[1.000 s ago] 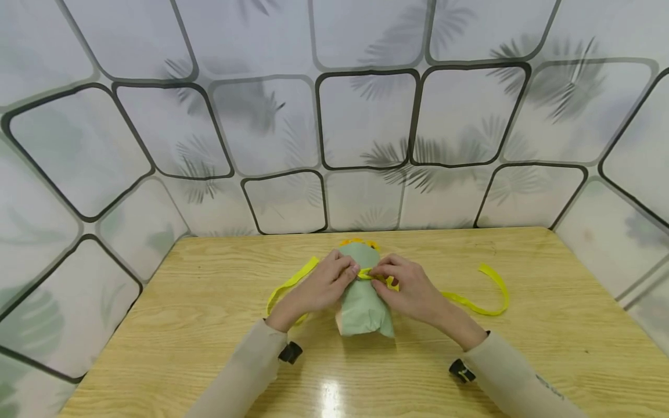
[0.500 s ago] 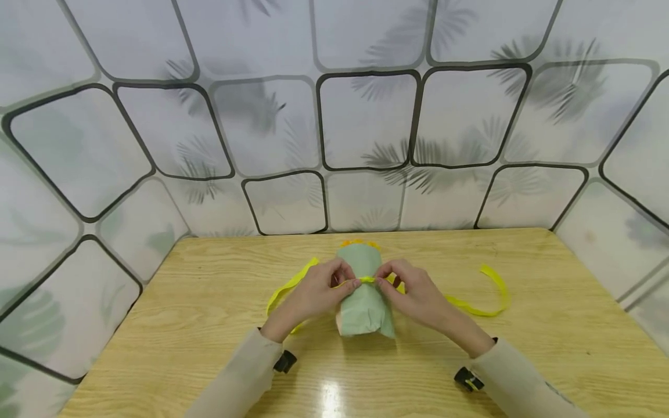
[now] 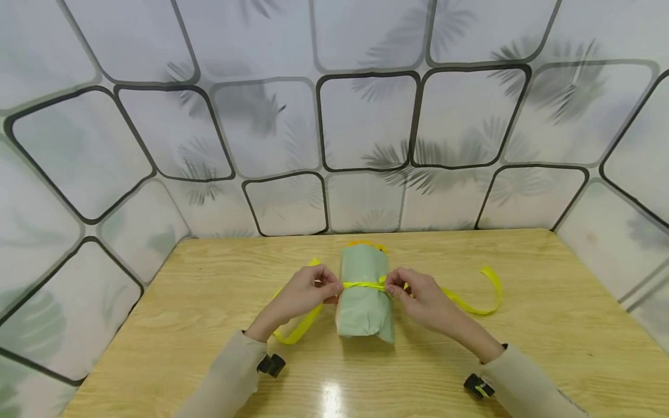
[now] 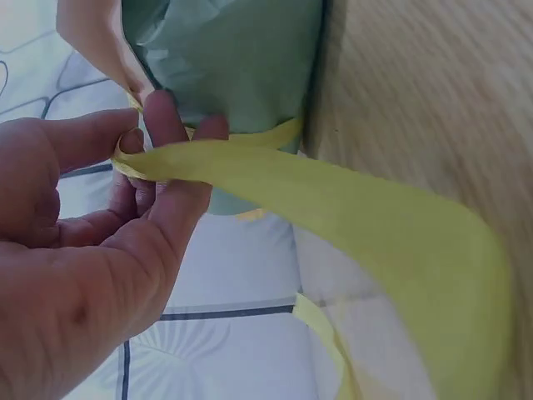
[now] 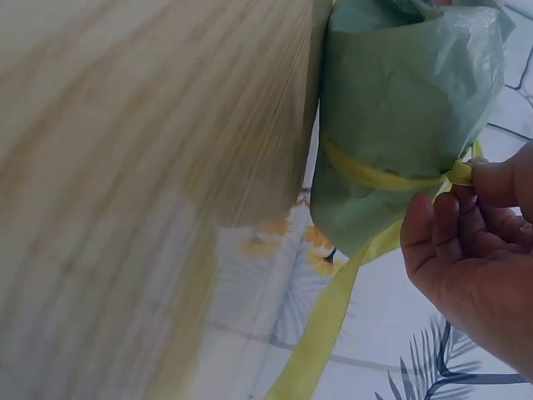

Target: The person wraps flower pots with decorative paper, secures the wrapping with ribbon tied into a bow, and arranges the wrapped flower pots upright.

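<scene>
Head view: we see the green bundle [image 3: 364, 313] lying on the surface [image 3: 209, 307], long axis pointing away from us, the yellow ribbon [image 3: 362, 284] running across it. The left hand [image 3: 308, 289] sits at the bundle's left edge, the right hand [image 3: 418, 295] at its right, about equally near; each grip narrow, pinching ribbon.

Left wrist view: we see loose ribbon beyond that grip, beside the bundle.

Right wrist view: we see ribbon pinched against the bundle's side, orange flowers [image 5: 325, 262] at its far end.

L grip [image 3: 305, 292], R grip [image 3: 424, 297] farther apart
</scene>
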### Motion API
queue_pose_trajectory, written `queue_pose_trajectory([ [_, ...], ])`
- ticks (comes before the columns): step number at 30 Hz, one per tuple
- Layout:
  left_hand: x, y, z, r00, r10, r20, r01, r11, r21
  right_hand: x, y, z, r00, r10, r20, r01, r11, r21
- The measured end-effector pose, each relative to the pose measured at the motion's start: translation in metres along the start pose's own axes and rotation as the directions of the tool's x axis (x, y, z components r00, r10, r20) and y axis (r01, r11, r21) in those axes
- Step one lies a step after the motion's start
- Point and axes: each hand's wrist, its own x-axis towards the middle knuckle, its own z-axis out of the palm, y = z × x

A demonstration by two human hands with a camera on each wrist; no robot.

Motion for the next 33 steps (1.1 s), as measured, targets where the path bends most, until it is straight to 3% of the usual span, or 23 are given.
queue_pose_trajectory([
  [7, -0.010, -0.002, 0.002, 0.998, -0.055, -0.042, 0.053, 0.997, -0.055, -0.001, 0.000, 0.000, 0.999, -0.002, 0.033, 0.001, 1.000, 0.021],
  [13, -0.015, 0.000, 0.005, 0.996, -0.090, -0.014, 0.087, 0.988, -0.131, 0.000, 0.000, 0.003, 0.997, -0.071, -0.044, 0.069, 0.997, -0.031],
  [18, -0.015, 0.002, 0.007, 0.996, -0.089, -0.025, 0.085, 0.990, -0.109, 0.000, 0.000, 0.007, 0.992, -0.090, -0.083, 0.084, 0.994, -0.074],
  [21, -0.014, 0.002, 0.007, 0.996, -0.084, -0.030, 0.081, 0.993, -0.086, -0.001, -0.003, 0.007, 0.996, -0.053, -0.070, 0.052, 0.998, -0.026],
  [24, -0.013, 0.002, 0.007, 0.996, -0.079, -0.029, 0.077, 0.994, -0.074, -0.001, -0.008, 0.006, 0.999, 0.025, -0.045, -0.021, 0.996, 0.088],
  [28, -0.012, 0.002, 0.008, 0.997, -0.075, -0.024, 0.073, 0.995, -0.070, 0.000, -0.013, 0.004, 0.988, 0.149, -0.037, -0.136, 0.962, 0.235],
  [33, -0.014, 0.003, 0.008, 0.997, -0.077, -0.013, 0.076, 0.995, -0.071, 0.001, -0.016, 0.002, 0.976, 0.218, -0.019, -0.198, 0.916, 0.349],
])
